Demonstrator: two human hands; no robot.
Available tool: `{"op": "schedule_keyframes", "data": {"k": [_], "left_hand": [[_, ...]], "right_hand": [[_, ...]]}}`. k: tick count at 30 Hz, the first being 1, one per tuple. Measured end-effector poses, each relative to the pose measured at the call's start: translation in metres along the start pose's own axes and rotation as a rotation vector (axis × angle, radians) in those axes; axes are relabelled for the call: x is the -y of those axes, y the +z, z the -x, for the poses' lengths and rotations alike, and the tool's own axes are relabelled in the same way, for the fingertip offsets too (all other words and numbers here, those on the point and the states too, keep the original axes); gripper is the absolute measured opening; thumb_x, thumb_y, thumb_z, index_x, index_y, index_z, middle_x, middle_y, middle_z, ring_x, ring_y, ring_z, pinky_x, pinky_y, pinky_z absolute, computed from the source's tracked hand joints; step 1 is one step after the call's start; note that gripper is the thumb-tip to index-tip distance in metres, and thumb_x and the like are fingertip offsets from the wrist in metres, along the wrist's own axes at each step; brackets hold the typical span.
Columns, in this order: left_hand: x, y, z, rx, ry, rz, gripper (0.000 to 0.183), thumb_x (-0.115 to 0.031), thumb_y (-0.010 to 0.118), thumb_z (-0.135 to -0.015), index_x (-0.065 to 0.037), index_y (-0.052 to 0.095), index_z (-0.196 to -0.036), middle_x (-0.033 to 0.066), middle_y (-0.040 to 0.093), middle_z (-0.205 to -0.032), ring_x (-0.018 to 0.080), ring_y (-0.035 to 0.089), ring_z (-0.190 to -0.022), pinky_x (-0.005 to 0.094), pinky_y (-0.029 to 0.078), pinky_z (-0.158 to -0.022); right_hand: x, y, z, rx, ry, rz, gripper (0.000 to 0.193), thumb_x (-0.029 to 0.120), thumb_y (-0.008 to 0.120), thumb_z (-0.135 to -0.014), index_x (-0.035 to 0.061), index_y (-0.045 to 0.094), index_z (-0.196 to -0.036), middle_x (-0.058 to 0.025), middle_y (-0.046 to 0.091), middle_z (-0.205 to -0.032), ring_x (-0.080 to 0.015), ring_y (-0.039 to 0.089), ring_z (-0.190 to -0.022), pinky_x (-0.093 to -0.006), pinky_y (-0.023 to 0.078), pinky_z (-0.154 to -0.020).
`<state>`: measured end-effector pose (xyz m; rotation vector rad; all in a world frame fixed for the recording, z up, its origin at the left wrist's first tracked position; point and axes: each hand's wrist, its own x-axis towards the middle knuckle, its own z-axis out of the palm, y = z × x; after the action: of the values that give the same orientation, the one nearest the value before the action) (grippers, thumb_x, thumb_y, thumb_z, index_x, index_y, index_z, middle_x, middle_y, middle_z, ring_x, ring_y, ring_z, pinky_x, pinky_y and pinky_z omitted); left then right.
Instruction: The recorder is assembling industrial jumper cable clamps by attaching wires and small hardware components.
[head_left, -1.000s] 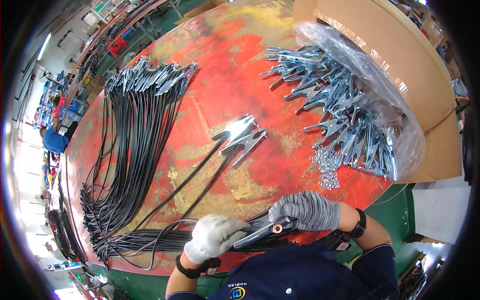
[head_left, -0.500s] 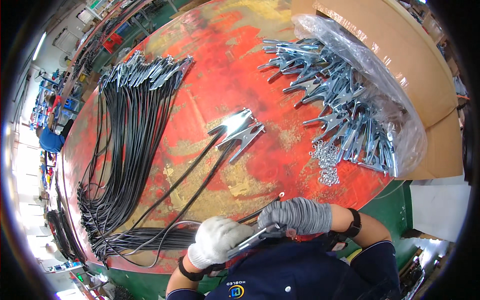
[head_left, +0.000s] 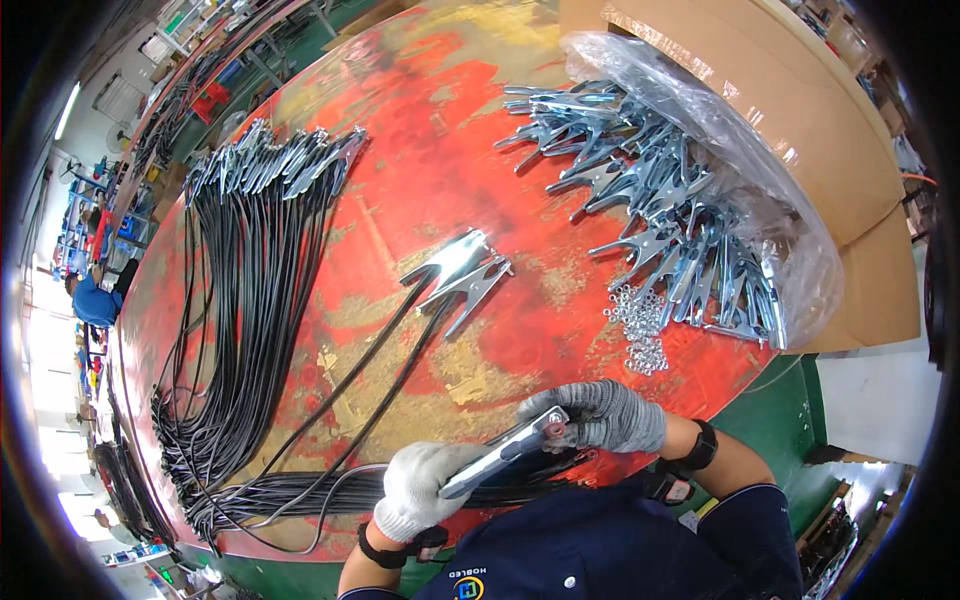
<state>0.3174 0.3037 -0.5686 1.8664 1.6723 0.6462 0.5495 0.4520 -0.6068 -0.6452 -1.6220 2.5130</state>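
Observation:
My left hand (head_left: 422, 488), in a white knit glove, is closed round the lower end of a metal spring clamp (head_left: 505, 455). The clamp lies slanted in front of my chest, its upper end toward the right. At that end my right hand (head_left: 603, 416), gloved in grey, has its fingers curled against the clamp near a small reddish-brown part (head_left: 553, 429). Whether those fingers also hold a nut is hidden. Beyond my hands, two metal clamps (head_left: 462, 262) fixed to black cables (head_left: 385, 368) lie on the red table.
Loose clamps (head_left: 650, 180) lie heaped on clear plastic (head_left: 790, 230) by a cardboard box (head_left: 860, 190) at the right. Small metal nuts (head_left: 638, 325) sit beside them. A bundle of cables (head_left: 255, 290) with clamps spreads across the worn red table (head_left: 430, 160). A person (head_left: 95, 300) is at far left.
The clamp in my hands has been raised and turned, so its long side now shows. The right hand's fingers have shifted to its upper end. The whole view has tilted slightly.

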Motion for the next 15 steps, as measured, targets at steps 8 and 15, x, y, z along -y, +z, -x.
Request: {"op": "schedule_keyframes", "data": {"k": [8,15], "left_hand": [[-0.001,0.0,0.0,0.066,-0.098,-0.032,0.031,-0.01,0.069,-0.067,-0.009,0.069,-0.098,0.0128,0.069,-0.084,0.0341,0.066,-0.076,0.0412,0.051,-0.066],[0.002,0.004,0.001,0.056,-0.078,0.03,0.032,-0.009,0.07,-0.068,-0.009,0.069,-0.099,0.0133,0.07,-0.087,0.0341,0.066,-0.077,0.041,0.051,-0.068]], "right_hand": [[0.007,0.004,0.0,-0.063,0.045,-0.138,0.039,0.031,0.054,-0.1,0.0062,0.058,-0.129,-0.0011,0.065,-0.108,-0.0081,0.057,-0.099,-0.0273,0.045,-0.091],[-0.006,0.008,-0.004,-0.112,0.023,-0.179,0.04,0.034,0.048,-0.101,0.0056,0.06,-0.126,0.0016,0.065,-0.099,-0.0028,0.053,-0.079,-0.0203,0.046,-0.076]]}}
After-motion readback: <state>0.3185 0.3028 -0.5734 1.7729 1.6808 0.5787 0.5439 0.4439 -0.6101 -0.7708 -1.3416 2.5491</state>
